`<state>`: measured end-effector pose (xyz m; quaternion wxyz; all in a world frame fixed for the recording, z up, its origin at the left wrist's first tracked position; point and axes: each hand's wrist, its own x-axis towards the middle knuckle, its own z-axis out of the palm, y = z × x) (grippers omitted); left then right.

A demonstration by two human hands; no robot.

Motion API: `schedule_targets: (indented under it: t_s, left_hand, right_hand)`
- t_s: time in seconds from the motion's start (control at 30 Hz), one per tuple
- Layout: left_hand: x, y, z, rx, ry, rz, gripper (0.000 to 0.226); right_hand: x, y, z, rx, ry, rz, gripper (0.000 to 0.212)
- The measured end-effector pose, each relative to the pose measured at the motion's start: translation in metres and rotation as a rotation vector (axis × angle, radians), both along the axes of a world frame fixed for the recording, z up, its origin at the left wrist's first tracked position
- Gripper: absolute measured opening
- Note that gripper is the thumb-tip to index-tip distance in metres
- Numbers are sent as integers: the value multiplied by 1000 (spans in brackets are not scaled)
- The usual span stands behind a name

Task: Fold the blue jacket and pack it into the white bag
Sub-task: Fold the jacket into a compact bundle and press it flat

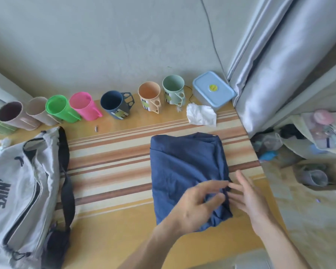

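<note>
**Folded jacket on the table, both hands at its near corner**

The blue jacket (pixel 184 171) lies folded into a rough rectangle on the striped table (pixel 113 164), and everything else can be placed from it. The left hand (pixel 197 206) rests over the jacket's near right part, fingers spread and loosely curled, blurred; I cannot tell whether they pinch any cloth. The right hand (pixel 248 199) is just beside the jacket's right edge, flat and open, fingertips meeting the fabric at that corner. Well to the jacket's left sits the white bag (pixel 17 191), its zip gaping and its dark strap (pixel 66 171) trailing along the side facing the jacket. Beyond the jacket, along the wall, stands a row of mugs (pixel 113 104), with a crumpled tissue (pixel 201 114) and a lidded blue box (pixel 212 90) just past its far right corner.
</note>
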<state>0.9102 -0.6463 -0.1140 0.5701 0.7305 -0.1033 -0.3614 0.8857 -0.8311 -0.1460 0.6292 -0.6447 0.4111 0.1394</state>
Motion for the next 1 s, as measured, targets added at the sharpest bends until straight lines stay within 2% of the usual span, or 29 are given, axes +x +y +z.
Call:
schedule_targets:
  t_s: [0.07, 0.13, 0.23, 0.3, 0.37, 0.47, 0.57, 0.7, 0.8, 0.9, 1.0]
  left_hand:
    - [-2, 18, -26, 196, -408, 161, 34]
    - [6, 40, -58, 480, -755, 239, 40]
    - [32, 61, -98, 782, -851, 135, 52]
    - [48, 62, -118, 905, -824, -61, 56]
    - [58, 55, -138, 970, -798, -217, 57]
    - [65, 40, -161, 989, -799, -308, 59]
    - [65, 33, -168, 995, -822, -311, 59]
    - [57, 50, -134, 786, -789, -180, 54]
    - [34, 90, -113, 583, -949, -118, 58]
    - [15, 135, -112, 539, -1037, -346, 75]
    - [8, 153, -128, 635, -971, -575, 79]
  right_hand:
    - [-8, -5, -17, -342, -25, 157, 53]
    - [-13, 9, -30, -696, -240, 289, 47]
    - [0, 48, -44, -858, -512, 620, 50]
    - [14, 59, -66, -958, -514, 929, 58]
    - [25, 48, -93, -1034, -437, 1089, 66]
    - [32, 22, -127, -1101, -355, 1143, 71]
    - [35, 16, -136, -1133, -350, 1175, 72]
    - [31, 20, -117, -1011, -371, 1125, 72]
    - [7, 13, -89, -859, -552, 1126, 79]
    - [-20, -10, -73, -819, -717, 1305, 89]
    - [-23, -35, -83, -923, -610, 1527, 95]
